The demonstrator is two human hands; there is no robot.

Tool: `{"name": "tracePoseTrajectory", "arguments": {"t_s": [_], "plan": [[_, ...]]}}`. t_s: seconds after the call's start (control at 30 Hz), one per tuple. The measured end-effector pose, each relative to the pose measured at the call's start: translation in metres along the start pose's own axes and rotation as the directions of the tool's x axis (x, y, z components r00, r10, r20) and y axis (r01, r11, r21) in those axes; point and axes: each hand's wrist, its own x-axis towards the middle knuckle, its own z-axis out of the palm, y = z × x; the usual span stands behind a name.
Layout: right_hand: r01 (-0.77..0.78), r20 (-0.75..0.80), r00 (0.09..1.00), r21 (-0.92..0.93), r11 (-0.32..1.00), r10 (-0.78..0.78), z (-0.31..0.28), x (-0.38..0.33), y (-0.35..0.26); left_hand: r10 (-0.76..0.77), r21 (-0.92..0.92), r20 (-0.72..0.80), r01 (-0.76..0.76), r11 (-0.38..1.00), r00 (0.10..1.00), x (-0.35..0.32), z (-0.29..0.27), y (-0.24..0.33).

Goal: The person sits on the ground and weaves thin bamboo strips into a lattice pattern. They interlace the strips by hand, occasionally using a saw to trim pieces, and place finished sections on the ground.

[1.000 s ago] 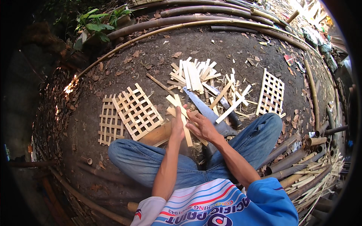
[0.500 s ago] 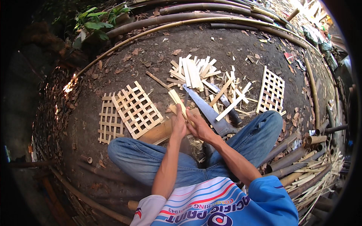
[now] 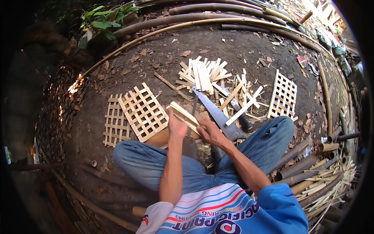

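A small bundle of pale bamboo strips (image 3: pixel 184 116) slants between my hands, above my crossed legs. My left hand (image 3: pixel 177 127) grips its left end, the fingers partly hidden behind the strips. My right hand (image 3: pixel 210 132) is closed on the lower right end. Just behind the bundle, a thin dark bar (image 3: pixel 194 104) shows, its kind unclear. Right of my hands a hand saw (image 3: pixel 216 111) lies on the ground, teeth up and handle toward my right knee. Beside it is a blade with a dark handle (image 3: pixel 245 120), partly covered by loose strips.
Two woven bamboo lattices (image 3: pixel 143 113) overlap at the left; another lattice (image 3: pixel 282 95) lies at the right. A heap of cut strips (image 3: pixel 202 76) is ahead. A wide bamboo piece (image 3: pixel 158 138) rests near my left knee. Bamboo poles (image 3: pixel 202 17) line the far side.
The bundle has turned from pointing mostly away from me to slanting up and left. My left hand has shifted left, apart from the right; both still hold the strips.
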Motion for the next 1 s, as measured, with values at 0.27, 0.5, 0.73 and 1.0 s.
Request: {"name": "tracePoseTrajectory", "arguments": {"t_s": [0.27, 0.5, 0.73, 1.0], "plan": [[0.015, 0.098, 0.995, -0.04, 0.999, -0.011, 0.013, -0.005, -0.01, -0.041, 0.025, -0.063, 0.043, 0.999, 0.997, -0.003, 0.003, -0.004], [0.016, 0.097, 0.995, 0.143, 0.99, -0.03, 0.017, -0.004, -0.007, 0.013, -0.003, -0.04, -0.013, 1.0, 0.999, -0.001, 0.002, -0.006], [-0.498, 0.355, 0.866, 0.567, 0.656, 0.351, 0.007, -0.002, -0.013, 0.016, 0.019, -0.033, -0.016, 1.0, 0.999, -0.003, 0.005, -0.006], [-0.516, 0.281, 0.854, 0.573, 0.636, 0.439, 0.016, -0.004, -0.003, 0.098, 0.196, 0.029, -0.102, 0.975, 0.995, -0.003, 0.002, -0.011]]}}
